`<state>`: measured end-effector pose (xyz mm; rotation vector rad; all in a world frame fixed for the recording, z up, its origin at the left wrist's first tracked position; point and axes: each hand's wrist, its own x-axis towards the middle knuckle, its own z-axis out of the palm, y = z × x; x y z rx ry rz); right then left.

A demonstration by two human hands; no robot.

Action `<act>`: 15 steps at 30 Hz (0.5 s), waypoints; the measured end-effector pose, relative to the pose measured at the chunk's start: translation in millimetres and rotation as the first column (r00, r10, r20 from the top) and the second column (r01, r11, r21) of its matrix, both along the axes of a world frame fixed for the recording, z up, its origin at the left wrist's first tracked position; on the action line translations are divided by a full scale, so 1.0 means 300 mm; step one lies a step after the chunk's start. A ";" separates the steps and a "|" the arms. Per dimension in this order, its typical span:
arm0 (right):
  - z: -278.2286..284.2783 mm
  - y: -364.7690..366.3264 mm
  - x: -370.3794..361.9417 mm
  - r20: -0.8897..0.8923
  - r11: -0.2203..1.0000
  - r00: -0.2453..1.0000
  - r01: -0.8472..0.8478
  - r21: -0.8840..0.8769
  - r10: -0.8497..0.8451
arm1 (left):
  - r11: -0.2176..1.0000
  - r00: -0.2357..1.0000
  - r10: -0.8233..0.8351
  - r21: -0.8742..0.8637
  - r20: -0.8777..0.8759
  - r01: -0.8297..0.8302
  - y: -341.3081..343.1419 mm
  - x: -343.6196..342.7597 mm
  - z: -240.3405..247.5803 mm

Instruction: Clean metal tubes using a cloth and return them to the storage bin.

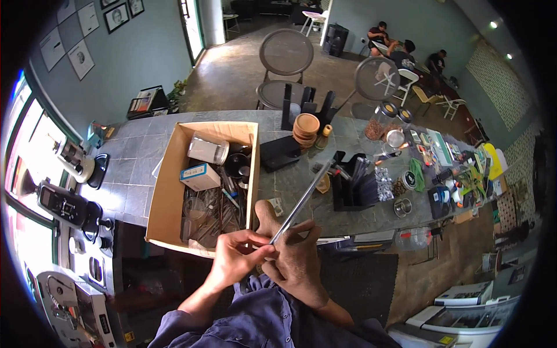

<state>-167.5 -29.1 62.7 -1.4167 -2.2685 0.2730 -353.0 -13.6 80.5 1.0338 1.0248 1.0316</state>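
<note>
A long, thin, shiny metal rod (306, 197) slants up and away to the right in front of me; its exact kind is unclear. My left hand (237, 259) is bare and pinches its near end between thumb and fingertips. My right hand (296, 268) wears a brown fabric glove and is partly curled around the lower part of the rod, close against the left fingers. Just beyond and left of my hands, an open cardboard box (163, 191) holds a clear jar (209, 148), a blue-and-white carton (200, 177), pens and thin sticks.
On the grey tiled counter (130, 174) stand stacked brown coasters (306, 129), a black organizer (354, 188), glass jars (377, 123) and much clutter to the right. Coffee grinders (65, 203) line the left. Round-backed chairs (285, 52) stand beyond; people sit at the far right.
</note>
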 end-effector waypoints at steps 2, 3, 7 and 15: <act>0.010 -0.005 -0.016 0.072 0.993 0.990 0.119 -0.007 -0.118 | 0.998 1.000 -0.011 0.056 -0.019 0.012 0.000 0.048 -0.061; -0.196 -0.029 0.001 -0.069 0.986 0.996 0.074 0.148 -0.064 | 0.996 0.998 -0.032 0.087 -0.051 0.036 -0.003 0.076 -0.071; -0.153 0.010 0.053 -0.714 0.863 0.672 -0.229 -0.451 -0.195 | 0.994 0.994 -0.092 0.045 -0.060 0.095 -0.028 0.098 -0.092; -0.369 -0.082 0.223 -0.501 0.772 0.820 -0.121 -0.624 -0.276 | 0.968 0.969 -0.243 0.048 -0.038 0.245 -0.074 0.126 -0.100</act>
